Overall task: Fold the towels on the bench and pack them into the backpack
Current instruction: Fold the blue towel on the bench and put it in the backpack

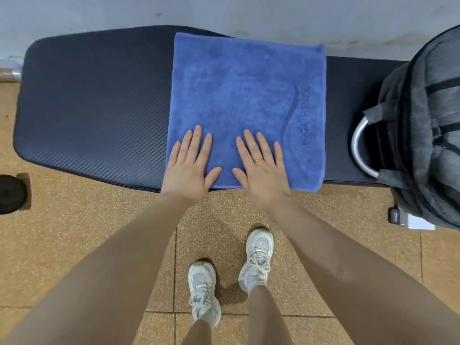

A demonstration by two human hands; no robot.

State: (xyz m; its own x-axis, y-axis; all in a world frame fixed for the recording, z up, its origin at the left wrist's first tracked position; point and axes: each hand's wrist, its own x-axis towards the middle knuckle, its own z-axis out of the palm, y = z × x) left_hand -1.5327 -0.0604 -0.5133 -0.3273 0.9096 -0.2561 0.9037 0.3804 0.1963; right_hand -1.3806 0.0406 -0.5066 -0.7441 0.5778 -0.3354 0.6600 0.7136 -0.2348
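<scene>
The blue towel [245, 95] lies flat across the padded bench [94, 105], folded to a near-square panel, with its far edge reaching the 12 o'clock side of the pad and its near edge hanging just over the 6 o'clock side. Embossed lettering reading "YOGA FITNESS" and a curved line run along the towel's 3 o'clock margin. The left hand [190, 165] rests palm-down on the towel's near corner at 7 o'clock, fingers straight and spread, gripping nothing. The right hand [261, 168] rests palm-down just beside it at 6 o'clock, fingers likewise straight and spread, holding nothing; a gold ring [258, 159] sits on one finger. The thumbs of both hands point toward each other and stay apart. The bench pad is dark with a diagonal ribbed texture, and its wider section extends toward 9 o'clock. The grey backpack [428, 125] sits on the bench end at 3 o'clock, apart from the towel, with a silver curved handle [361, 145] facing the towel. A small white and black item [408, 219] lies below the backpack at 4 o'clock. A dark round object [11, 192] sits on the floor at 9 o'clock. The cork-pattern tiled floor [74, 220] carries the person's two white sneakers [257, 257] at 6 o'clock.
</scene>
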